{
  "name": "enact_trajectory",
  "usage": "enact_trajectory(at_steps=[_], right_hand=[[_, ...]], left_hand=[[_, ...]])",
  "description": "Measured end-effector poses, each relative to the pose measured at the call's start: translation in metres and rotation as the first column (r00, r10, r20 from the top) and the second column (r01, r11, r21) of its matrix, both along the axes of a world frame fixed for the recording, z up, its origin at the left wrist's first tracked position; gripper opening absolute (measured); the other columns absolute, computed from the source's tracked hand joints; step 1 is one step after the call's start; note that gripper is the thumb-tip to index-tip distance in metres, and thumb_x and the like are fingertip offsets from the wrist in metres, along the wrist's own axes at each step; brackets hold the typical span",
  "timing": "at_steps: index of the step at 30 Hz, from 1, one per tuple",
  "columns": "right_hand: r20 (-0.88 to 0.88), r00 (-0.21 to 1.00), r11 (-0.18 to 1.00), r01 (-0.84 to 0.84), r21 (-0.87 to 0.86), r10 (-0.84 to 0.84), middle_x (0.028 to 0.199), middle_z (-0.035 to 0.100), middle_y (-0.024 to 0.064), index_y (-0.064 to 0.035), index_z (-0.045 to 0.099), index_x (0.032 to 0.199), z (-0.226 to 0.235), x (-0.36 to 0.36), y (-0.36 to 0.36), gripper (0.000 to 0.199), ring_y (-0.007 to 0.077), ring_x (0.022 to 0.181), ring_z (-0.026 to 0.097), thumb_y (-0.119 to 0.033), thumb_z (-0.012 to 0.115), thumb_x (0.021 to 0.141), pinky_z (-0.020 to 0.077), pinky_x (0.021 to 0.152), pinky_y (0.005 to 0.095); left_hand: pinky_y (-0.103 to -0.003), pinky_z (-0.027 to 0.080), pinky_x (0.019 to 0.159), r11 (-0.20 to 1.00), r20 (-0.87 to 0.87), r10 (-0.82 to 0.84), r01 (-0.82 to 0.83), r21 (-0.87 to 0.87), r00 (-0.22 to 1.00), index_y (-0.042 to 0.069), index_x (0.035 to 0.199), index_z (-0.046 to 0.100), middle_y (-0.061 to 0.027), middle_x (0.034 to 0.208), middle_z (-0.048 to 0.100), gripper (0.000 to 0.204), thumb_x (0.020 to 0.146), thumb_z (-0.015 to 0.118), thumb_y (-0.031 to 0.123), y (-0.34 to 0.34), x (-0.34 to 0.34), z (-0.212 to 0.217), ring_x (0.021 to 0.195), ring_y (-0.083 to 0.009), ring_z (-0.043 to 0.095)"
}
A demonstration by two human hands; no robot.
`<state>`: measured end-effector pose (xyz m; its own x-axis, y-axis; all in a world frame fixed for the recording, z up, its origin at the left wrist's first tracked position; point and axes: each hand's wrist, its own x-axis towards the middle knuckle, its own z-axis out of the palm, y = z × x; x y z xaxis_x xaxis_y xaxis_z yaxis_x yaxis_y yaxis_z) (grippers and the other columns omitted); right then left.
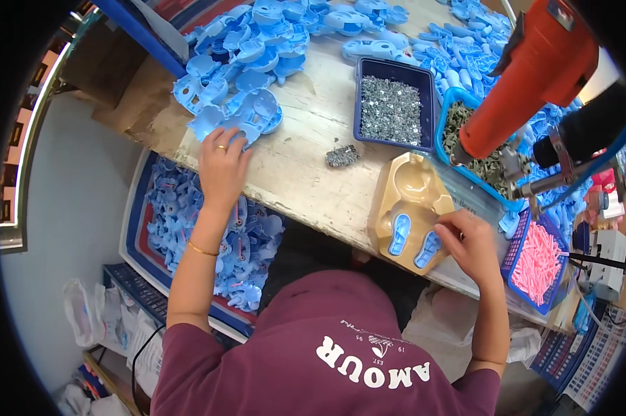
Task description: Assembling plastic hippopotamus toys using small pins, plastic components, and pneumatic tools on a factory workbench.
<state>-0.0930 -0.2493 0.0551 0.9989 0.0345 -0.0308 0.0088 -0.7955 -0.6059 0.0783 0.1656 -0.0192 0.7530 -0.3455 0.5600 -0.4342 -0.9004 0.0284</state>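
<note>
My left hand (224, 163) reaches to the heap at the table's left edge. Its fingers are bent over the near rim of a light-blue hollow plastic shell (257, 111); their tips are partly hidden. On the right, a tan moulded fixture (389, 187) lies at the table's front edge with rounded hollows. One blue foot-shaped plastic piece (400, 234) lies in its left lower hollow. A second blue foot-shaped piece (428, 249) sits in the right lower hollow, and my right hand (471, 244) has its thumb and fingertips closed at that piece's upper edge.
Beyond the fixture stand a navy tray of small metal screws (390, 111) and a blue basket of darker parts (458, 114). A small screw pile (342, 156) lies nearby. An orange power screwdriver (535, 76) hangs at right, above pink sticks (536, 263). Blue parts (244, 243) fill a crate below left.
</note>
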Motion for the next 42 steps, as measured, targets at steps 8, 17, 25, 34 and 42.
enact_trajectory(at_steps=[8,17,25,34,42], right_hand=[[0.085,0.992,0.995,0.086,0.051,-0.091,0.077,0.065,0.0079,0.0001,0.071,0.095,0.013,0.000,0.000,0.009,0.0134,0.066,0.061,-0.008,0.072,0.091,0.0465,0.060,0.0272],[0.235,0.912,0.937,0.297,0.184,-0.336,0.080,0.068,0.0020,0.0000,0.072,0.096,0.023,-0.016,-0.016,0.007,0.0065,0.067,0.060,-0.007,0.070,0.094,0.0464,0.062,0.0231],[0.174,0.983,0.998,0.055,0.029,-0.059,0.117,0.065,0.0110,-0.0056,0.064,0.128,0.001,-0.047,-0.012,0.053,0.0261,0.105,0.061,-0.017,0.083,0.079,0.0499,0.087,0.0364],[0.236,0.971,0.963,0.107,-0.246,-0.047,0.111,0.063,0.0066,-0.0097,0.064,0.129,-0.010,-0.050,0.002,0.060,0.0265,0.104,0.059,-0.025,0.083,0.074,0.0421,0.086,0.0401],[0.219,0.974,0.952,0.118,-0.283,-0.056,0.106,0.060,0.0060,-0.0106,0.062,0.128,-0.013,-0.045,0.008,0.061,0.0255,0.100,0.058,-0.025,0.081,0.072,0.0388,0.080,0.0398]], left_hand=[[-0.040,0.053,0.095,0.907,0.093,-0.374,0.385,-0.170,0.923,0.008,0.105,0.072,-0.0062,0.113,0.072,0.023,0.083,0.072,0.004,-0.040,-0.029,0.042,0.114,-0.0293,0.063],[-0.041,0.053,0.099,0.489,-0.160,-0.871,0.852,-0.185,0.465,0.007,0.108,0.069,-0.0052,0.122,0.068,0.030,0.078,0.065,0.007,-0.166,-0.078,0.052,0.118,-0.0282,0.062],[-0.044,0.050,0.101,0.549,-0.289,-0.824,0.812,-0.198,0.487,0.009,0.119,0.068,-0.0064,0.128,0.065,0.041,0.081,0.076,0.018,-0.180,-0.081,0.046,0.124,-0.0303,0.058],[-0.047,0.040,0.111,0.601,-0.315,-0.791,0.764,-0.235,0.525,0.006,0.136,0.058,-0.0100,0.140,0.056,0.060,0.083,0.076,0.028,-0.213,-0.097,0.039,0.131,-0.0323,0.050],[-0.049,0.039,0.109,0.610,-0.359,-0.783,0.743,-0.277,0.509,0.004,0.138,0.055,-0.0110,0.137,0.056,0.064,0.082,0.077,0.028,-0.214,-0.101,0.033,0.126,-0.0347,0.050]])
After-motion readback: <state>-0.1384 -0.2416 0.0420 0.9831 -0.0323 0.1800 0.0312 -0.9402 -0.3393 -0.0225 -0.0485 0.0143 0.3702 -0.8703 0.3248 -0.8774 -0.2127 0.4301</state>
